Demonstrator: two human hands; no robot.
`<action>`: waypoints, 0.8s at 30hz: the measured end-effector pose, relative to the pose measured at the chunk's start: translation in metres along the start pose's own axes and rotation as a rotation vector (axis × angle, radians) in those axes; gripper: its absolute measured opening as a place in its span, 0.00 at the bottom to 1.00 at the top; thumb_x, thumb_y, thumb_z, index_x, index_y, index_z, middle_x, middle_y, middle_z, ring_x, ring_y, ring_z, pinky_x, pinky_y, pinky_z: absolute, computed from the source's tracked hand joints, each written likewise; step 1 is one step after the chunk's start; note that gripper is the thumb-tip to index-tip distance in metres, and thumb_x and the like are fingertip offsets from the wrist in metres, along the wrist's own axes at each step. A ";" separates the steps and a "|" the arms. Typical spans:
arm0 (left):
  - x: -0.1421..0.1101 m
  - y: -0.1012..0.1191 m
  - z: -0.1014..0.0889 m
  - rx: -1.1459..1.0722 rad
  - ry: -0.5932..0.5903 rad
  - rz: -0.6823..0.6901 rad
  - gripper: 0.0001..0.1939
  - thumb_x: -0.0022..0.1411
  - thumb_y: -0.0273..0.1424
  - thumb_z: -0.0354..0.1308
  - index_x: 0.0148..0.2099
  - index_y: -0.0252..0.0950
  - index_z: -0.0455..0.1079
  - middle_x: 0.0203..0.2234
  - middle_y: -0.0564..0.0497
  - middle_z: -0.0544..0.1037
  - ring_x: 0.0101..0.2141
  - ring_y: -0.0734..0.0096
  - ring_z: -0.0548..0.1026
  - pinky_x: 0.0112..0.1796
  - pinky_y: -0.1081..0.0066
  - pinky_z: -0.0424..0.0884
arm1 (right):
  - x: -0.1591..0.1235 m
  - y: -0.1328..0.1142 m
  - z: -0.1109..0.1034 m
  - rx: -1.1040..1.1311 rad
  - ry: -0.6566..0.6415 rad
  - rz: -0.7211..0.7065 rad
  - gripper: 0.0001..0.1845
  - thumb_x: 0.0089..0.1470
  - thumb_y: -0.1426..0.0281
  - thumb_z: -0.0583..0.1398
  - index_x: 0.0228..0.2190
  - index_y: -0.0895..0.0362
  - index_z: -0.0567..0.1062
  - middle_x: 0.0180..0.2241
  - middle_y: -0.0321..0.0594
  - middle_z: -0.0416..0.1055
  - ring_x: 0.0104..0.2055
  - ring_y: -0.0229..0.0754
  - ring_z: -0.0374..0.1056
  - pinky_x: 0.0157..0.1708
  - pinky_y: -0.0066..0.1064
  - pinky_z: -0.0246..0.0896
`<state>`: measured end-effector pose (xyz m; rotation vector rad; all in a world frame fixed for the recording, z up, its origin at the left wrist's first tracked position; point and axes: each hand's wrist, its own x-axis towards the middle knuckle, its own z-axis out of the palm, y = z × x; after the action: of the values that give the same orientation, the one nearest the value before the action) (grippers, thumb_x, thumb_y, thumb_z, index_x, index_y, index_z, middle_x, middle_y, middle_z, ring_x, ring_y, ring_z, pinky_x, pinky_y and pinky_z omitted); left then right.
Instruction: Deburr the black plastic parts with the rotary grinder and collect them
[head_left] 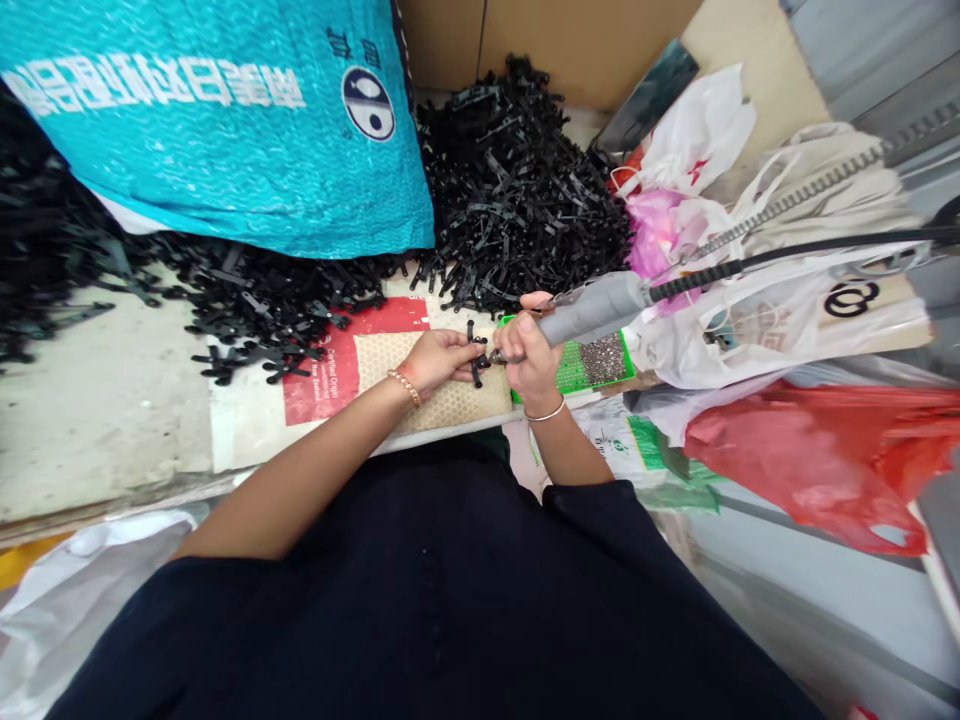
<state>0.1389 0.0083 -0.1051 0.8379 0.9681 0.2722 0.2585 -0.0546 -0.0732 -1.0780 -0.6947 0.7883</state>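
- Left hand (439, 362) pinches a slim black plastic clip (476, 374); slackness might twist it
- Right hand (529, 352) grips a grey cylindrical driver (592, 312); tilting might nick left fingers (466, 352) beside

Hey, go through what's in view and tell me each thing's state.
Left grip, closed on small black plastic part
Right grip, wrapped around gray power screwdriver
Gray power screwdriver, tilted
Green tray, holding small metal pieces
Heap of black parts, loose, jumbled
Blue printed sack, creased
Red plastic bag, crumpled
Pink plastic bag, crumpled
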 end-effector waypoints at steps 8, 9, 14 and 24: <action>-0.005 0.005 0.004 -0.003 0.023 -0.016 0.10 0.65 0.23 0.70 0.32 0.31 0.73 0.25 0.48 0.82 0.24 0.73 0.80 0.29 0.73 0.79 | 0.000 0.004 -0.002 0.011 -0.015 -0.005 0.27 0.49 0.47 0.71 0.41 0.47 0.67 0.16 0.18 0.49 0.16 0.32 0.49 0.22 0.32 0.53; -0.005 0.005 0.004 -0.003 0.023 -0.017 0.10 0.65 0.23 0.70 0.32 0.31 0.73 0.25 0.48 0.82 0.24 0.73 0.80 0.29 0.74 0.79 | 0.000 0.004 -0.002 0.003 -0.016 -0.004 0.27 0.49 0.47 0.71 0.41 0.47 0.67 0.16 0.18 0.49 0.16 0.32 0.48 0.22 0.32 0.53; -0.003 0.004 0.002 0.001 0.008 -0.009 0.11 0.63 0.25 0.72 0.32 0.32 0.74 0.26 0.47 0.83 0.25 0.72 0.80 0.31 0.73 0.79 | 0.000 0.003 -0.001 -0.017 -0.003 0.022 0.29 0.46 0.45 0.71 0.39 0.47 0.67 0.16 0.18 0.49 0.16 0.32 0.48 0.22 0.32 0.53; -0.001 0.001 0.001 -0.003 0.005 0.004 0.12 0.61 0.27 0.75 0.31 0.32 0.73 0.25 0.48 0.82 0.25 0.72 0.80 0.31 0.72 0.79 | 0.000 0.001 -0.001 -0.015 0.013 0.028 0.29 0.46 0.44 0.71 0.39 0.47 0.68 0.15 0.17 0.48 0.16 0.32 0.48 0.23 0.32 0.54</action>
<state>0.1393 0.0078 -0.1040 0.8368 0.9701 0.2791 0.2590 -0.0544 -0.0743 -1.1081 -0.6768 0.8007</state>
